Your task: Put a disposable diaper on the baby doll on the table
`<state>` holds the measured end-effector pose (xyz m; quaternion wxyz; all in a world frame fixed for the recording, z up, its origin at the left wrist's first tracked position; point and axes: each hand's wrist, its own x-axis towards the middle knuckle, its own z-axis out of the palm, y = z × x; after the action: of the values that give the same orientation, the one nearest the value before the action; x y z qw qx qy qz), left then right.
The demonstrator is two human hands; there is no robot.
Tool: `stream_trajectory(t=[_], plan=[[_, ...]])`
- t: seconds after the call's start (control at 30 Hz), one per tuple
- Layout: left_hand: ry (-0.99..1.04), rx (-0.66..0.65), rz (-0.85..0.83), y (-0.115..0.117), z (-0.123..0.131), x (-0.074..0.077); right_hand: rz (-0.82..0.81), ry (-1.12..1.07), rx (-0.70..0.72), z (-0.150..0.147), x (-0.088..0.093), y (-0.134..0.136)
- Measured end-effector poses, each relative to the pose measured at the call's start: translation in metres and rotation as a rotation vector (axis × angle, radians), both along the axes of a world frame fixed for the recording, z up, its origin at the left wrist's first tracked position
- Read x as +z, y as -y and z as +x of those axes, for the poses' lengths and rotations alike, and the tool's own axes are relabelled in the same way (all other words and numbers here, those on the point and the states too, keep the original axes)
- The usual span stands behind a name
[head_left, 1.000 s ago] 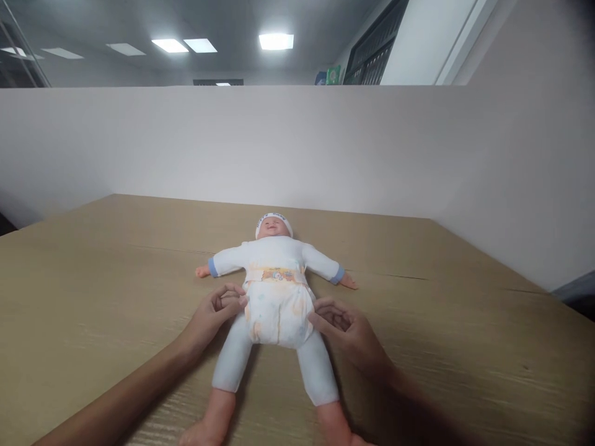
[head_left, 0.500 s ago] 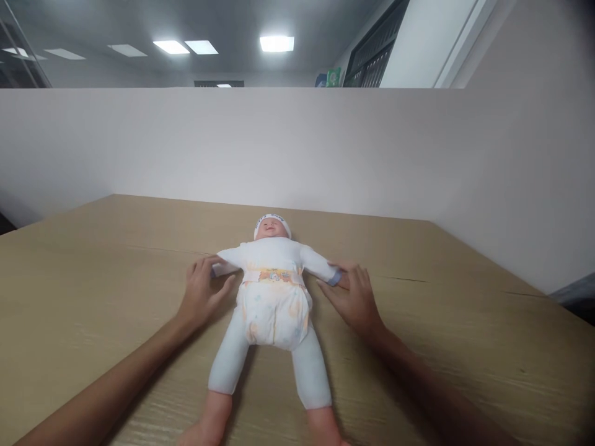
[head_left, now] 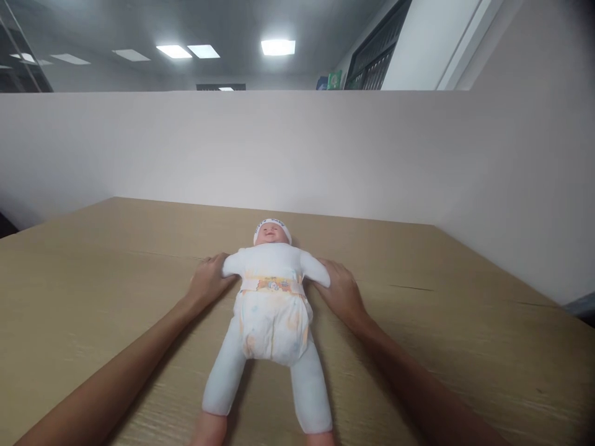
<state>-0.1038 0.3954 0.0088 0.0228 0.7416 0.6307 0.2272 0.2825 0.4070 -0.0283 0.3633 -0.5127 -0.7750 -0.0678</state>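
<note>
A baby doll (head_left: 274, 263) lies on its back on the wooden table (head_left: 418, 347), head away from me. It wears a white headband (head_left: 272, 222), white clothing and a diaper (head_left: 274, 322) with an orange patterned waistband (head_left: 274, 285). My left hand (head_left: 211, 280) is closed around the doll's arm on the left side. On the other side, my right hand (head_left: 341, 290) wraps the other arm, with the thumb tucked underneath. Both of the doll's hands are hidden in my grip. Its legs are spread toward me, and the feet run out of view at the bottom.
A pale partition wall (head_left: 274, 148) rises behind the table's far edge. At the right, another wall (head_left: 520, 186) borders the table. Ceiling lights and a green package (head_left: 334, 80) show beyond the partition.
Both my hands have moved inward and closed around the doll's arms, covering the blue cuffs. The doll appears slightly lower in view, its feet more cut off.
</note>
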Motion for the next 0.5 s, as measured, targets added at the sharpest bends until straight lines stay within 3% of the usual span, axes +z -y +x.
stream_trajectory(t=[0.13,0.27,0.4,0.5], plan=[[0.072,0.011,-0.037,0.016,0.004,0.008,0.02,-0.048,-0.025,0.001,0.004,0.005],[0.203,0.043,-0.075,0.054,0.017,0.028,0.042,-0.114,-0.011,0.006,0.016,0.025],[0.446,0.091,-0.201,0.126,0.035,0.047,0.063,-0.159,-0.011,0.017,0.041,0.064],[0.676,0.006,-0.298,0.202,0.046,0.037,0.059,-0.158,0.053,0.03,0.066,0.11]])
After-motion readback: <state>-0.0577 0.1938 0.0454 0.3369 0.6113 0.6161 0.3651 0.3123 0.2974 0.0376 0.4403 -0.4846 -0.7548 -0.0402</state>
